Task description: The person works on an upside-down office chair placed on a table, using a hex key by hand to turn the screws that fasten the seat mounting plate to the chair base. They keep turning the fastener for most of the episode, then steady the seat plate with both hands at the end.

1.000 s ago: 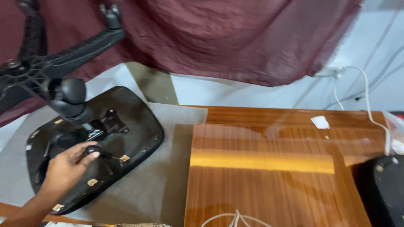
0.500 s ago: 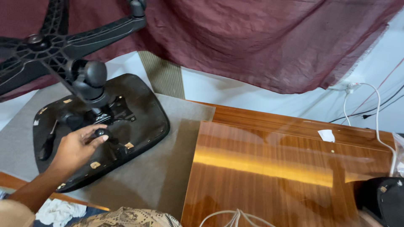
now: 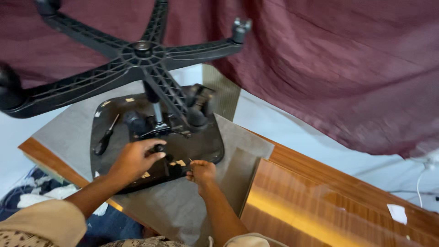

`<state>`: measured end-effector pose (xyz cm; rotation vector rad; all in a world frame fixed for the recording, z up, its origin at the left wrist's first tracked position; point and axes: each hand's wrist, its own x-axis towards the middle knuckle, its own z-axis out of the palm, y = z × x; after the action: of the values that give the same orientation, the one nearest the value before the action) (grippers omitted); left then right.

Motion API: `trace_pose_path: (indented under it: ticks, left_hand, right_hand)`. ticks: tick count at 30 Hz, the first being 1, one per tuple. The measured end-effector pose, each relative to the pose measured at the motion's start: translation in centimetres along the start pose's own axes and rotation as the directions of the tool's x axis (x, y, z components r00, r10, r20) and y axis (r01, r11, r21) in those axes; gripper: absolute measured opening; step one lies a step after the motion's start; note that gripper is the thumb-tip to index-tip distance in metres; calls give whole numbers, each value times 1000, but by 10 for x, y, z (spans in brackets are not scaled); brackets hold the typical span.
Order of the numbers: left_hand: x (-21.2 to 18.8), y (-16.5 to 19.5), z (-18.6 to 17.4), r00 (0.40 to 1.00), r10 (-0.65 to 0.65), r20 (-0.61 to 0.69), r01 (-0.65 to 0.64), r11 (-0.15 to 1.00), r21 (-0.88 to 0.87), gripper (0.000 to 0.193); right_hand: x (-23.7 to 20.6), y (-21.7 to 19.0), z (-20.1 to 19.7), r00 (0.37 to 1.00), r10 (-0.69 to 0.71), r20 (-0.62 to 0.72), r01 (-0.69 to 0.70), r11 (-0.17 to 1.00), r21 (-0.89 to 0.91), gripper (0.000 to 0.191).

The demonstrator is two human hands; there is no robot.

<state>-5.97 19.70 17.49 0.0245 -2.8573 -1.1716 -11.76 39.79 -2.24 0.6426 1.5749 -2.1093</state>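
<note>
Head view only. Chair seat (image 3: pixel 201 142), black, upside down on a grey mat (image 3: pixel 68 132), at the near left. Star-shaped chair base (image 3: pixel 141 50) up on its post above the seat, one small wheel (image 3: pixel 241 25) at the far arm tip. Left hand (image 3: pixel 135 158) on the seat's underside, fingers curled tight round a black knob (image 3: pixel 159 147). Right hand (image 3: pixel 201 171) just beside it, at the near edge of the seat, pinched shut on a tiny piece (image 3: pixel 190 160); too small to tell what kind. Screwdriver (image 3: pixel 105 135) loose on the seat, left of the post, touched by neither hand. Shiny wooden table (image 3: pixel 320 201) to the right, with a white paper scrap (image 3: pixel 397 212) and a white cable (image 3: pixel 423 183) at the far right. Dark red cloth (image 3: pixel 343 68) behind it all.

Might go wrong: tiny piece dropped and lost under the seat or in the mat, because of such a small pinch. Tall base maybe tipping over with a hard tug on the knob, being heavy at the top. Screwdriver maybe rolling off with a bump to the seat.

Different from half a second ago: right hand now in view, absent then. Left hand on the same spot as then. Seat and base larger and closer now, much less of the table in sight. Screwdriver showing now, not clear before.
</note>
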Motion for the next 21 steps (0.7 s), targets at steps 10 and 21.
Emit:
trace_pose_path:
  ticks: [10,21]
  left_hand:
    - [4,-9,-17,986,-50,159,65,994,-92,42]
    - [24,-54,-32,979,36,201,-2,986,-165,43]
  right_hand:
    - [60,10,24,995,-12,-96,-2,990,-142,19]
    - [-94,-23,-88,978,-88,-189,32,959,-281,32]
